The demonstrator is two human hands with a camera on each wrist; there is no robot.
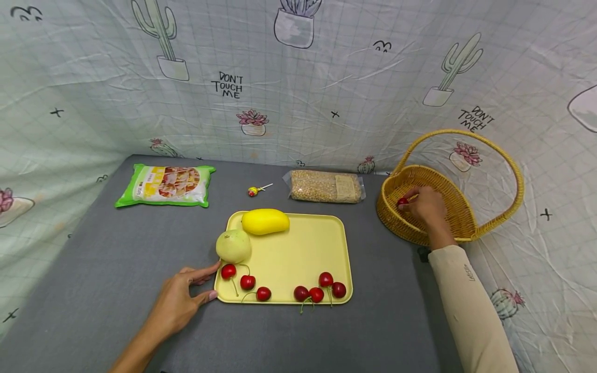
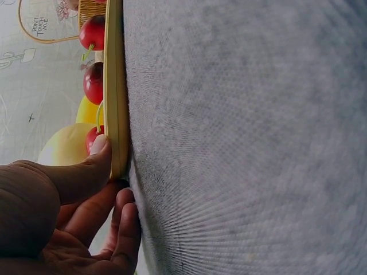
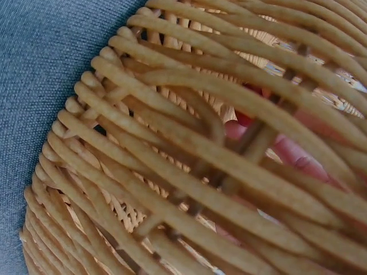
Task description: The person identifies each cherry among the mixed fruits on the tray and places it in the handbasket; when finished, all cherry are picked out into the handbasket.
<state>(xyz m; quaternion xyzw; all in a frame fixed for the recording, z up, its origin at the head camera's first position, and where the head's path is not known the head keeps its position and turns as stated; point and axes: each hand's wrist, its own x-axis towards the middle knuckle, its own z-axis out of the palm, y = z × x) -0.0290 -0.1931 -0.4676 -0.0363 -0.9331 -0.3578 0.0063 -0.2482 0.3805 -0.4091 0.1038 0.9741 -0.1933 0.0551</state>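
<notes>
Head view: nearest, left hand [image 1: 179, 298], thumb and index finger spread apart, touching the left edge of the yellow tray [image 1: 303, 254] on the table [image 1: 289, 336]. Seven loose cherries [image 1: 263, 293] along the tray's near side; pale round fruit [image 1: 233, 246] and yellow oblong fruit [image 1: 265, 221] behind. Right hand [image 1: 426, 207] is inside the wicker basket [image 1: 396, 226], its grip clamped on a red cherry [image 1: 402, 201]; right wrist view catches only bits of both through the weave. That cherry should be light, smooth, maybe slippery, firmness can't tell; best pinched lightly round its widest part. Farther back: green-edged packet [image 1: 172, 185], lollipop [image 1: 253, 191], clear bag of grains [image 1: 317, 186].
</notes>
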